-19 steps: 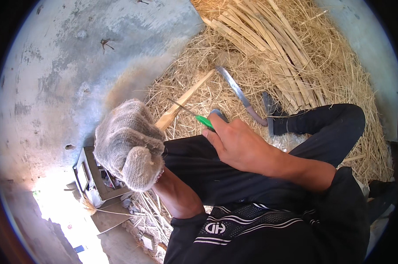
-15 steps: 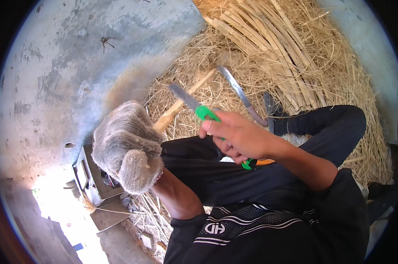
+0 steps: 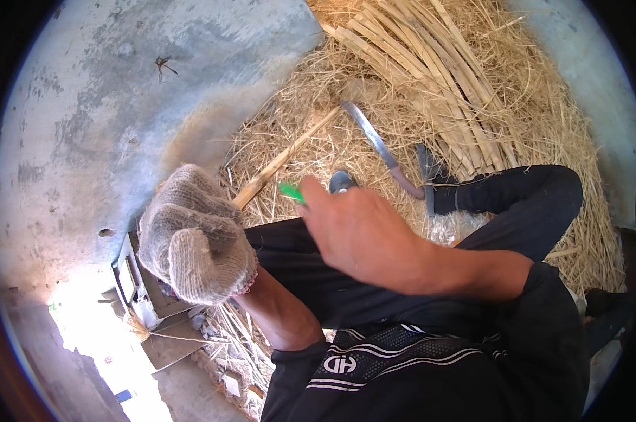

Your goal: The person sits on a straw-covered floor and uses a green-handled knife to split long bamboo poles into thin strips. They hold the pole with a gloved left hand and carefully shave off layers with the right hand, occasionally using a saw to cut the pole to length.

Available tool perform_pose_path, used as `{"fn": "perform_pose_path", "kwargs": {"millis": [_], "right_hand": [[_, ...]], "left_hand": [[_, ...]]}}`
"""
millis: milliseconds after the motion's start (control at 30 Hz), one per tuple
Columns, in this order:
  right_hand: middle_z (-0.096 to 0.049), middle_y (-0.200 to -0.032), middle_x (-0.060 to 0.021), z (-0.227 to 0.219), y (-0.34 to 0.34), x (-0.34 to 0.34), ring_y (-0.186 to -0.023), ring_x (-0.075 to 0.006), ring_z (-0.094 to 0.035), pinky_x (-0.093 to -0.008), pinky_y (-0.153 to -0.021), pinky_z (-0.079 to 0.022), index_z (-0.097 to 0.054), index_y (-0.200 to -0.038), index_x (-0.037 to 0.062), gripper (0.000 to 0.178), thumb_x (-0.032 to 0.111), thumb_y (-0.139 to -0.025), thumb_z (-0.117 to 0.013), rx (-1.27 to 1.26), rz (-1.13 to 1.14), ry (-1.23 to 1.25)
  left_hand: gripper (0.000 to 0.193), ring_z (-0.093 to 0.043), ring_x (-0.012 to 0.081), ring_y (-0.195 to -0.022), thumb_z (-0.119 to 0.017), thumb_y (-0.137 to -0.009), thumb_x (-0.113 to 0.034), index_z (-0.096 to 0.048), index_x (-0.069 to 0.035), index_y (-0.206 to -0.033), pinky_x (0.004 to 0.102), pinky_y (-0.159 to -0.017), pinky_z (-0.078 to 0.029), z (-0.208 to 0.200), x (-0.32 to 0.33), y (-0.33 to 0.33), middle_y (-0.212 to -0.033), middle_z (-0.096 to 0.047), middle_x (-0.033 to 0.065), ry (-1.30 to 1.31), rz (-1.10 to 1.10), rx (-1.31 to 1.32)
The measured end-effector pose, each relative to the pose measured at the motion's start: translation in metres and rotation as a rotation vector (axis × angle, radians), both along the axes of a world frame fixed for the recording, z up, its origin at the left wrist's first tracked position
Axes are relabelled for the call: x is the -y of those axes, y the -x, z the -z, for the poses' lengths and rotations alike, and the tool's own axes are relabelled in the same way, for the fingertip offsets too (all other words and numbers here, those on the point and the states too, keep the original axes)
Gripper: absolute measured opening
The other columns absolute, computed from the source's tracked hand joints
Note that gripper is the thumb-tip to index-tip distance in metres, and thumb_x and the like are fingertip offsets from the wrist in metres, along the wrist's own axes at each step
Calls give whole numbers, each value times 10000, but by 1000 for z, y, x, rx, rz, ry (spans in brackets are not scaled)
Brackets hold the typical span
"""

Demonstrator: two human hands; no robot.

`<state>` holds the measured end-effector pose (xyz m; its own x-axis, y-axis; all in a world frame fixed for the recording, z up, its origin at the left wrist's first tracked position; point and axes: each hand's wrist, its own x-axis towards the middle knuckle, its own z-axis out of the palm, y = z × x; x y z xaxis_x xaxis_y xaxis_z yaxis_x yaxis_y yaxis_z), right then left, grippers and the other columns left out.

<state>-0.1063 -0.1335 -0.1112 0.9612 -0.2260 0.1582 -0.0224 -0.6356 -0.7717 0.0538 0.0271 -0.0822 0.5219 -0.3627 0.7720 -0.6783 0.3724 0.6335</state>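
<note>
A grey knitted glove covers my left hand (image 3: 197,239), which is closed round the near end of a pale split bamboo strip (image 3: 283,160). The strip slants away over the straw, its far end by the tip of a curved sickle (image 3: 377,143). My right hand (image 3: 367,235), bare, is wrapped round a green-handled knife (image 3: 291,193) over my lap. Only a bit of green shows past its fingers; the blade cannot be made out now. A small gap separates my right hand from the strip and the glove.
Long split strips (image 3: 437,77) lie bundled on loose straw (image 3: 374,84) at the far right. A worn, pale blue-grey wall (image 3: 121,105) rises on the left. Beside the glove, low on the left, stands a frame-like object (image 3: 129,274). My bent leg (image 3: 536,204) lies on the right.
My right hand has turned over and come nearer with the knife, hiding most of it. The gloved left hand and the bamboo strip have shifted slightly left.
</note>
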Motion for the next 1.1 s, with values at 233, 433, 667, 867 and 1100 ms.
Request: {"fn": "perform_pose_path", "kwargs": {"millis": [233,433,667,867,1100], "right_hand": [[-601,-601,-256,48,-21,12,-604,-443,-649,-514,-534,-521,-478,-1013,-24,168,64,-881,-535,-42,67,53],[-536,-548,-212,13,-8,-7,-528,-422,-582,-493,-492,-449,-477,-1038,-18,191,143,-961,-543,61,-40,-142],[-581,-598,-249,-29,9,9,-591,-450,-603,-525,-536,-461,-455,-1068,-23,224,178,-980,-500,6,-104,-363],[-581,-606,-238,-12,6,-1,-585,-430,-612,-506,-526,-462,-474,-1061,-5,188,157,-973,-511,78,-39,-172],[-588,-589,-242,-2,-5,-2,-595,-445,-629,-513,-533,-509,-485,-1030,-2,198,177,-957,-528,7,14,37]], "left_hand": [[250,-314,145,-401,-486,-713,-168,-367,-107,-501,299,-417,-295,-13,47,37,-474,-390,41,354,-469,-177],[285,-380,129,-383,-488,-771,-119,-387,-106,-505,281,-386,-322,-36,46,36,-470,-423,37,160,-81,111],[249,-345,143,-366,-451,-837,-185,-423,-120,-598,280,-366,-318,-68,45,50,-452,-354,18,214,-244,186],[221,-392,168,-397,-558,-764,-82,-440,-39,-582,286,-334,-315,-46,52,48,-527,-410,57,247,-37,-24],[187,-387,151,-404,-573,-702,-18,-436,-45,-578,286,-366,-315,-42,50,40,-520,-418,51,291,110,-19]]}}
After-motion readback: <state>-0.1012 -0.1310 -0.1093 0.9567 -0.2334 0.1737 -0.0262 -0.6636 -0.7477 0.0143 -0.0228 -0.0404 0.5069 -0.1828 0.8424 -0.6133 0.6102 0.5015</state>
